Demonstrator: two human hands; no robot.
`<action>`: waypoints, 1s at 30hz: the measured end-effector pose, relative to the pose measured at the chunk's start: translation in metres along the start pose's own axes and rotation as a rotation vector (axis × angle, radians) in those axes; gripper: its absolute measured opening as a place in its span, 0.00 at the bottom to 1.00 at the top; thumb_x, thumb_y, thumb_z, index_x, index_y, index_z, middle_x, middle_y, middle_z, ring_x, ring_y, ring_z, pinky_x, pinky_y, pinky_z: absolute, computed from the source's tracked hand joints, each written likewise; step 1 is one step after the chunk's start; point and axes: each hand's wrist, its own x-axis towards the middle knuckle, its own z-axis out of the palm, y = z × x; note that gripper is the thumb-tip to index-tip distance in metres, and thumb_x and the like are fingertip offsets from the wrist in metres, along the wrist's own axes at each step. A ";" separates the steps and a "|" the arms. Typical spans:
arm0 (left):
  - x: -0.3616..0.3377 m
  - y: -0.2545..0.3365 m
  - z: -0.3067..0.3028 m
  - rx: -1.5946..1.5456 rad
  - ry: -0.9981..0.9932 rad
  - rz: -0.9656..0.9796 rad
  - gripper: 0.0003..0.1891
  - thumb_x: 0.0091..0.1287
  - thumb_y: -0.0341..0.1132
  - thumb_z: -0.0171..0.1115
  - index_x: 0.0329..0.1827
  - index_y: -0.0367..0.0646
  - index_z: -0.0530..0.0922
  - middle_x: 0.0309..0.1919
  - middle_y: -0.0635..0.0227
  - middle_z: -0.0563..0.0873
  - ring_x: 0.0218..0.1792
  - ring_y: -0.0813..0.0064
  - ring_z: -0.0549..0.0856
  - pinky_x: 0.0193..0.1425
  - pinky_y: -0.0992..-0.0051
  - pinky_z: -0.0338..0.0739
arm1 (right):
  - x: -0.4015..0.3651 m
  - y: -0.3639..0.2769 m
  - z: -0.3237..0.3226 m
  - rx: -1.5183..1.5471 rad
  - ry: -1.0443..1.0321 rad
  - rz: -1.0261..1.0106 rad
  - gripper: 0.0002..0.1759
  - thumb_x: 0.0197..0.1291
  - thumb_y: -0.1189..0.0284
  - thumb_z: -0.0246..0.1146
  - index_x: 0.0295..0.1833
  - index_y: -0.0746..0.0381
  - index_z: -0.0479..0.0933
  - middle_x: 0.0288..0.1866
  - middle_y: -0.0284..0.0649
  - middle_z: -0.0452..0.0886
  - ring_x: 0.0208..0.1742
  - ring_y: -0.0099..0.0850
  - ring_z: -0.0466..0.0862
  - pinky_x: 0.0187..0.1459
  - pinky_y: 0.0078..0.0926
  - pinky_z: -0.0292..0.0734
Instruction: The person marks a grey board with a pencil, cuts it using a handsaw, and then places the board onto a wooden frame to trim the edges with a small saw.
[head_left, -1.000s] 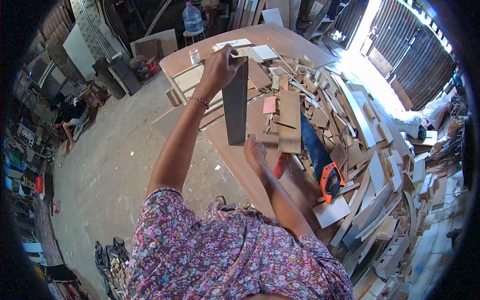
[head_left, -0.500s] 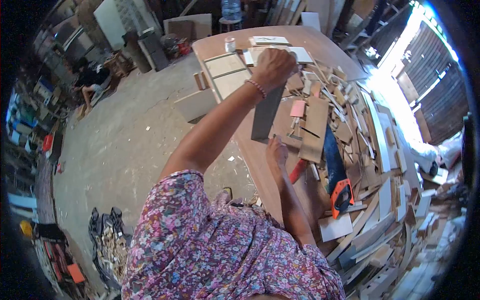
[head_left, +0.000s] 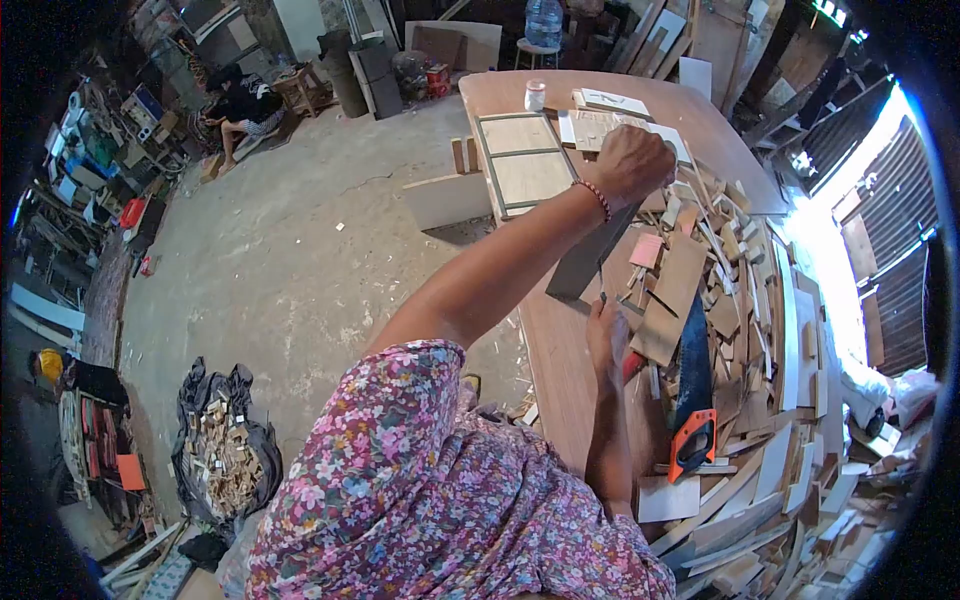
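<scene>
My left hand [head_left: 636, 162], with a beaded bracelet at the wrist, is closed over the upper end of a long dark grey board [head_left: 590, 258]. The board slants down to the brown tabletop [head_left: 555, 345]. Beside its lower end is my right hand [head_left: 606, 328], fingers pinched round something small, thin and dark that I cannot make out. A brown slotted wood piece [head_left: 672, 295] lies right of that hand. Past the slotted piece rests a saw [head_left: 693, 440] with an orange and black handle. A pink block [head_left: 646, 250] is near the board.
Wood offcuts [head_left: 735, 320] are heaped along the right side. A framed pale panel [head_left: 525, 165], a small jar [head_left: 535, 96] and white-edged pieces are farther back. A person [head_left: 240, 110] sits at the far left. A dark sack of scraps [head_left: 225, 450] stands on the floor.
The view has shifted, so the table and both hands appear farther right and lower. Both hands keep nearly the same places at the grey board.
</scene>
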 end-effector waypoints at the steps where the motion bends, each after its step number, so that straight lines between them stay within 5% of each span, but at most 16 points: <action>1: 0.001 0.000 0.000 -0.001 -0.009 -0.017 0.12 0.48 0.42 0.57 0.18 0.42 0.76 0.16 0.61 0.78 0.19 0.67 0.80 0.20 0.71 0.71 | -0.002 -0.005 -0.001 -0.076 0.085 -0.014 0.14 0.56 0.66 0.46 0.29 0.66 0.67 0.23 0.54 0.75 0.27 0.49 0.76 0.28 0.44 0.69; 5: -0.003 -0.002 -0.002 -0.016 0.015 -0.017 0.09 0.45 0.37 0.55 0.15 0.42 0.76 0.15 0.61 0.78 0.20 0.67 0.79 0.21 0.71 0.71 | 0.006 -0.018 -0.006 -0.098 0.082 0.051 0.13 0.57 0.65 0.45 0.31 0.65 0.66 0.22 0.54 0.74 0.26 0.48 0.77 0.26 0.43 0.70; 9: -0.002 -0.001 0.003 0.004 0.018 0.020 0.14 0.47 0.45 0.58 0.20 0.41 0.76 0.17 0.61 0.79 0.19 0.66 0.80 0.21 0.70 0.72 | 0.032 -0.017 0.004 -0.069 0.089 -0.045 0.14 0.58 0.64 0.45 0.31 0.64 0.66 0.21 0.52 0.75 0.25 0.46 0.77 0.25 0.41 0.71; 11: -0.006 0.002 -0.002 -0.051 0.065 0.002 0.08 0.44 0.37 0.56 0.15 0.43 0.76 0.14 0.62 0.78 0.19 0.67 0.79 0.21 0.70 0.71 | 0.039 -0.012 0.016 -0.110 0.087 -0.008 0.14 0.58 0.64 0.45 0.31 0.64 0.66 0.20 0.51 0.75 0.25 0.45 0.78 0.24 0.40 0.72; 19: -0.006 0.002 -0.004 -0.078 0.094 0.018 0.10 0.45 0.39 0.58 0.18 0.41 0.77 0.17 0.59 0.78 0.22 0.65 0.80 0.23 0.69 0.73 | 0.037 0.011 0.066 -0.274 0.349 -0.133 0.13 0.58 0.64 0.45 0.30 0.62 0.67 0.16 0.47 0.74 0.18 0.41 0.77 0.17 0.34 0.72; 21: -0.004 0.001 0.002 -0.015 0.069 0.017 0.09 0.46 0.38 0.58 0.19 0.41 0.76 0.18 0.58 0.79 0.22 0.65 0.80 0.24 0.69 0.73 | 0.039 0.013 0.062 -0.157 0.212 -0.087 0.13 0.58 0.64 0.45 0.31 0.63 0.67 0.16 0.47 0.75 0.18 0.41 0.77 0.17 0.33 0.72; 23: -0.004 -0.002 0.005 -0.015 0.050 0.046 0.18 0.51 0.49 0.56 0.25 0.40 0.74 0.17 0.60 0.77 0.21 0.64 0.79 0.23 0.68 0.71 | 0.038 0.014 0.063 -0.184 0.245 -0.111 0.13 0.58 0.64 0.44 0.31 0.63 0.66 0.17 0.48 0.74 0.19 0.42 0.77 0.18 0.34 0.72; 26: -0.004 -0.007 0.002 -0.152 0.165 0.110 0.22 0.51 0.52 0.56 0.31 0.37 0.71 0.17 0.60 0.77 0.22 0.64 0.78 0.26 0.69 0.70 | 0.038 0.004 0.050 -0.045 0.072 0.030 0.15 0.58 0.61 0.43 0.34 0.64 0.64 0.21 0.54 0.74 0.25 0.49 0.77 0.25 0.44 0.70; 30: -0.021 -0.008 -0.013 -0.275 0.483 0.091 0.27 0.46 0.48 0.63 0.38 0.34 0.67 0.32 0.52 0.75 0.33 0.61 0.76 0.38 0.70 0.68 | 0.034 0.008 0.049 -0.107 0.148 -0.012 0.14 0.58 0.63 0.44 0.32 0.63 0.64 0.19 0.50 0.75 0.22 0.45 0.77 0.22 0.40 0.72</action>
